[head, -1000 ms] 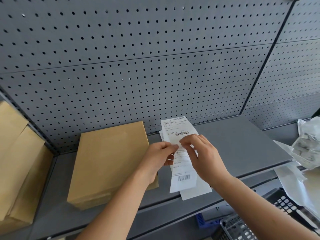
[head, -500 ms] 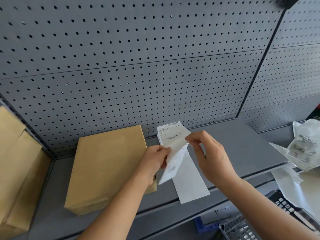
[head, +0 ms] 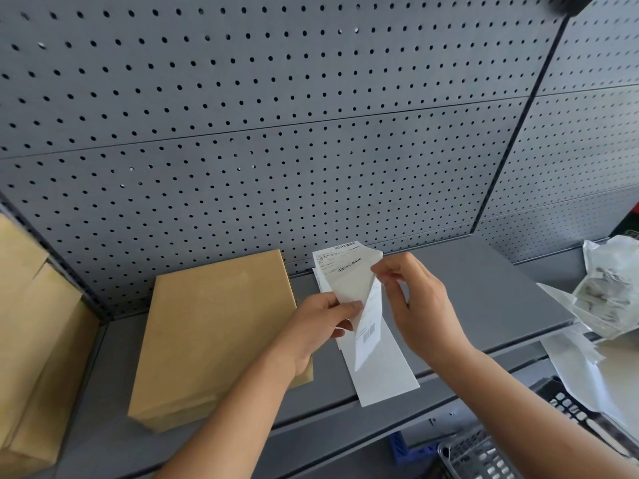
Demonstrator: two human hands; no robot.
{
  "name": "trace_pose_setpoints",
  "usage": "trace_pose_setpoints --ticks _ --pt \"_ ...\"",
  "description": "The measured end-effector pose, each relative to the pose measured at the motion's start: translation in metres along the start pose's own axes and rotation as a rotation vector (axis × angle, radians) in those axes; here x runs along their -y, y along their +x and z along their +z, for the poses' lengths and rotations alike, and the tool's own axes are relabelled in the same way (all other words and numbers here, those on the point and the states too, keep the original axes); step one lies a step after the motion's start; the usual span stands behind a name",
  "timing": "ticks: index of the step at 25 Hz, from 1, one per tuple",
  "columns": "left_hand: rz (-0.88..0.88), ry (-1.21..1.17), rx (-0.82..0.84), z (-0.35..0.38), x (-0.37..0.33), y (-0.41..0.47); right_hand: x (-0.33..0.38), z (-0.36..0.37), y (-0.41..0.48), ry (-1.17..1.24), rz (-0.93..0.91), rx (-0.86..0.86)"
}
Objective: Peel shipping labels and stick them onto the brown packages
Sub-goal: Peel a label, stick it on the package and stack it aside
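Left hand [head: 320, 326] pinches the label [head: 349, 281], right hand [head: 420, 305] pinches its backing corner, just beside the brown package [head: 214, 337]; bare shelf [head: 484, 288] to the right

Pegboard wall [head: 311, 140]: grey sheet metal, matt, perforated. Shelf [head: 466, 288]: grey metal, matt, smooth. Package [head: 214, 333]: brown kraft paper, matt. Label [head: 370, 326]: white printed paper. Backing sheet [head: 383, 371]: white, slight sheen.

a grey pegboard wall [head: 276, 133] rises beyond the hands; crumpled plastic wrap [head: 608, 288] lies right of them, a wire basket [head: 477, 458] below.
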State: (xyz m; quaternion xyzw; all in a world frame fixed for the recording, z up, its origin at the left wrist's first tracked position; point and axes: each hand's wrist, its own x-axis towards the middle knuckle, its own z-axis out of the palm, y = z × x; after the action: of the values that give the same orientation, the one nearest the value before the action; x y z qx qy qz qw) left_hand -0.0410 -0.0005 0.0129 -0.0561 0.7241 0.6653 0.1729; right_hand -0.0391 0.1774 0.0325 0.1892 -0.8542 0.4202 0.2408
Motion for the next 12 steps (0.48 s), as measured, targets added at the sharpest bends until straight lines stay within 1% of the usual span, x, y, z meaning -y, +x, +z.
trace_pose_setpoints --ticks 7,12 --pt "-0.028 0.062 -0.106 0.002 0.003 0.007 0.01 -0.008 0.002 0.028 0.013 -0.026" --pt "-0.033 0.272 -0.153 0.009 -0.003 0.003 0.026 -0.022 0.009 0.043 -0.011 -0.076"
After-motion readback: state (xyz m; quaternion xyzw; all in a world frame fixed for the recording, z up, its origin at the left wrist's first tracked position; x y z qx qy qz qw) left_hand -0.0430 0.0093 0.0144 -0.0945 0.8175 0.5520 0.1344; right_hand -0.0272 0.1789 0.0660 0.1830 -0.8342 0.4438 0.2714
